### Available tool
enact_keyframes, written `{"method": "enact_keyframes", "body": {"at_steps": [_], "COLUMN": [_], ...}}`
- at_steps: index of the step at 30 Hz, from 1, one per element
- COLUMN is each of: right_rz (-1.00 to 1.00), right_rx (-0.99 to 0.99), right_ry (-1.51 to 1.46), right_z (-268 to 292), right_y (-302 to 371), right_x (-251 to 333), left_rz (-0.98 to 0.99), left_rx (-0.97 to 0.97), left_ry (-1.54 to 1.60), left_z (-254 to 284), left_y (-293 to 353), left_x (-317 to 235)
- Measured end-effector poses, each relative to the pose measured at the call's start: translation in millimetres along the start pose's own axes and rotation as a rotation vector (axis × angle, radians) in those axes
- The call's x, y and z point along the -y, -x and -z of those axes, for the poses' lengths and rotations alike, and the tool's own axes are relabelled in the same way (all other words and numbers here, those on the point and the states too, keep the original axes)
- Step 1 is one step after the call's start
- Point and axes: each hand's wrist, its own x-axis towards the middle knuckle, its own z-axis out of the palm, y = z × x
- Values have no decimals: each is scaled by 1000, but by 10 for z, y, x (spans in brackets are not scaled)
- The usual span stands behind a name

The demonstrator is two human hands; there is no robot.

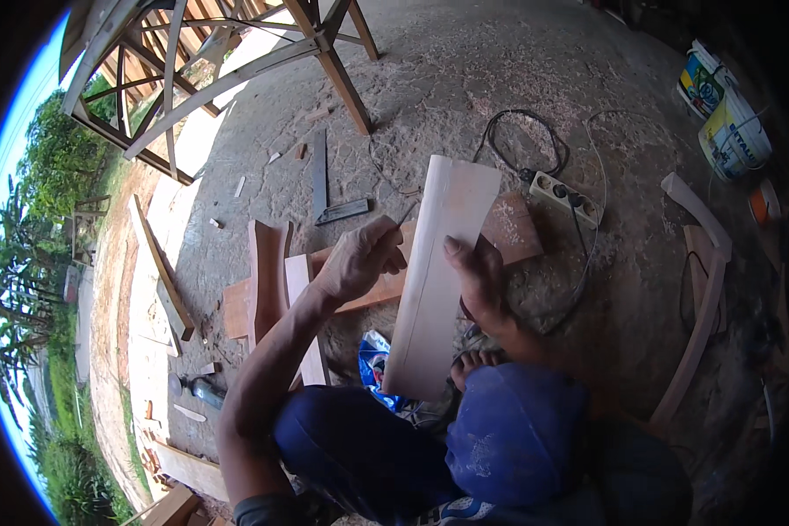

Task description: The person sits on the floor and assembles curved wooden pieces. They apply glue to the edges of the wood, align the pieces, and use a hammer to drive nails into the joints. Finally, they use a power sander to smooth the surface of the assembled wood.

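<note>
In front of my knees a pale wooden board (438, 272) stands tilted, its upper end flared and a thin dark line running along its length. My right hand (480, 279) grips the board's right edge, thumb on the face and fingers behind. Left of the board, my left hand (359, 259) is closed in a pinch around a thin dark stick (405, 215), possibly a pencil; most of it is hidden by the fingers. Behind the board lies a reddish plank (510, 230) with shavings on it. Curved wooden pieces (269, 272) rest across its left part.
A dark try square (321, 175) lies ahead on the concrete floor. To the right are a power strip (570, 198) with cables, plastic buckets (732, 131) and a long curved wooden piece (701, 324). A wooden frame (333, 70) stands far left. A blue packet (374, 359) lies near my knees.
</note>
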Motion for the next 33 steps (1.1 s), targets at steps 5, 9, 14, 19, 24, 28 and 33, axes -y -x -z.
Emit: {"method": "enact_keyframes", "body": {"at_steps": [5, 9, 14, 19, 24, 28, 33], "right_rz": [187, 187, 99, 45, 116, 206, 138], "right_rx": [-77, -18, 80, 217, 273, 123, 191], "right_ry": [254, 348, 288, 183, 56, 83, 225], "right_z": [-76, -51, -195, -295, -416, -350, -235], "right_y": [-16, -124, -74, -66, -97, -254, -454], "right_x": [54, 18, 86, 136, 86, 283, 549], "left_rz": [200, 148, -147, -128, -270, -300, -264], "left_rx": [-228, -319, 128, -12, -195, -171, -142], "left_ry": [37, -274, 394, 186, -154, -178, -173], "left_z": [64, 295, -74, -166, -22, -18, 50], "left_y": [316, 371, 402, 610, 822, 913, 961], "left_x": [731, 886, 284, -103, -21, -73, 28]}}
